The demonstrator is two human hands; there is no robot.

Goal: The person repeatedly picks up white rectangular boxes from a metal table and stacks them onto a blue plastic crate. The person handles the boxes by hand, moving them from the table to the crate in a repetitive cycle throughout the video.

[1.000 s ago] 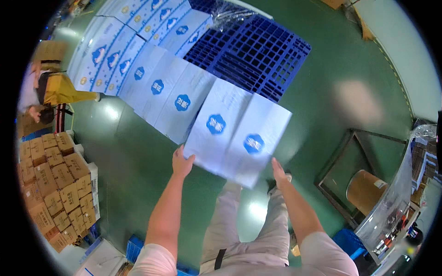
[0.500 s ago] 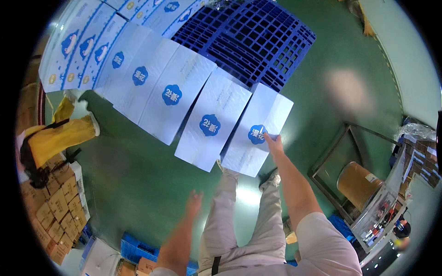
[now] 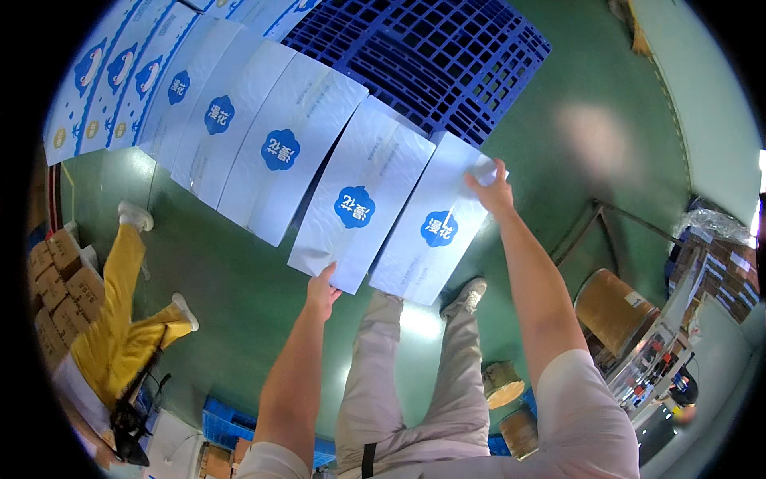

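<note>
A row of white cartons with blue cloud-shaped labels runs across the front. My right hand point(image 3: 493, 194) lies on the far right edge of the end carton point(image 3: 431, 219), thumb and fingers spread apart over that edge. At the near left corner of the neighbouring carton point(image 3: 359, 191) is my left hand point(image 3: 321, 293), its fingers touching the carton and its thumb held apart. These two cartons stand close together, with a narrow dark gap between them. A wider gap separates the left one from the third carton point(image 3: 295, 144). The cartons' undersides are hidden.
Behind the row lies a blue plastic pallet point(image 3: 431, 60). Blue-and-white printed cartons point(image 3: 120, 68) continue at the far left. Someone in yellow trousers point(image 3: 120, 287) is at the left near brown boxes point(image 3: 60, 279). A metal frame point(image 3: 602, 215) and a brown drum point(image 3: 614, 307) stand right.
My right hand has moved from the end carton's label up to its far right edge. My left hand has come up to the neighbouring carton. The person in yellow trousers has moved nearer.
</note>
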